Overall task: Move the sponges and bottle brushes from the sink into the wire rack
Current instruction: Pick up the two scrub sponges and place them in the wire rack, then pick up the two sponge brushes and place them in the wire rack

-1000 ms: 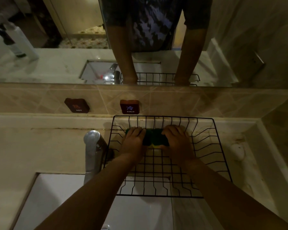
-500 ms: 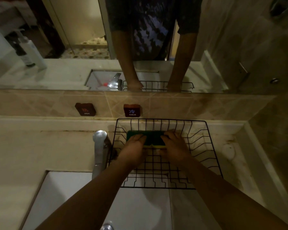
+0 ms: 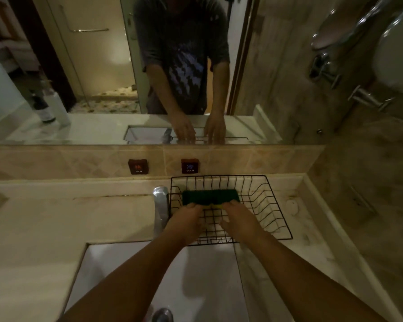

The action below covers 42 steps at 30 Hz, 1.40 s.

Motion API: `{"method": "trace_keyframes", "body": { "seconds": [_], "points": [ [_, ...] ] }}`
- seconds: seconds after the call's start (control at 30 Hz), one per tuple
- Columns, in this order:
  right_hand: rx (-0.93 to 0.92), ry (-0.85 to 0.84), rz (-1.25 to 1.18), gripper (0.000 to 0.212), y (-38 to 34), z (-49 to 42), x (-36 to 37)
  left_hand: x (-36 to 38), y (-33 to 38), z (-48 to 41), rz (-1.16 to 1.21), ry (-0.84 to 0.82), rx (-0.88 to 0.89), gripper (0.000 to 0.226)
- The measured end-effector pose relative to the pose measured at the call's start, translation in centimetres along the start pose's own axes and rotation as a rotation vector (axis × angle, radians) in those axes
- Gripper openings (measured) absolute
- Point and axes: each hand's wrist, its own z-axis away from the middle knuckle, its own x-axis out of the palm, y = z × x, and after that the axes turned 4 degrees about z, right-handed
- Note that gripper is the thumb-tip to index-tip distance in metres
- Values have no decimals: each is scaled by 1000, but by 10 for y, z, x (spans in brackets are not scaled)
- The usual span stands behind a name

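Two green sponges with yellow undersides (image 3: 210, 196) lie side by side at the far end of the black wire rack (image 3: 275, 217), which stands on the counter right of the tap. My left hand (image 3: 187, 220) and my right hand (image 3: 240, 220) are inside the rack, fingertips at the sponges' near edge. In the mirror both hands show loose, downward-pointing fingers with nothing in them. The white sink (image 3: 130, 275) below shows only its drain (image 3: 163, 315); no brush is in sight.
A chrome tap (image 3: 161, 205) rises just left of the rack. HOT (image 3: 138, 166) and COLD (image 3: 189, 166) tiles sit on the backsplash under the mirror. A pale soap-like lump (image 3: 293, 204) lies on the counter right of the rack. Chrome fittings (image 3: 330, 73) stick out of the right wall.
Both hands have slid back toward me off the tops of the sponges, which stay in the rack. The camera has tilted up, showing more of the mirror.
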Motion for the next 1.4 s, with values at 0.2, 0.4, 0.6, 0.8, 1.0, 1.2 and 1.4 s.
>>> {"method": "trace_keyframes", "body": {
  "seconds": [0.2,0.4,0.6,0.8,1.0,1.2,1.4],
  "points": [
    [54,66,-70,40,-39,56,-15,-16,0,50,-33,49,13,30],
    [92,46,-39,46,-55,95,-11,-22,-4,87,-39,31,53,33],
    [122,56,-37,46,-63,110,-6,-25,-9,102,-74,43,71,42],
    [95,9,-69,46,-74,111,11,-18,-17,115,-34,24,58,41],
    [80,-109,-130,48,-92,114,57,0,-54,141,-50,-78,-99,53],
    [47,-214,-109,43,-110,117,100,21,-84,173,9,-117,-288,51],
    [-7,-339,-122,44,-116,128,136,40,-106,200,16,-165,-377,48]
  ]
}}
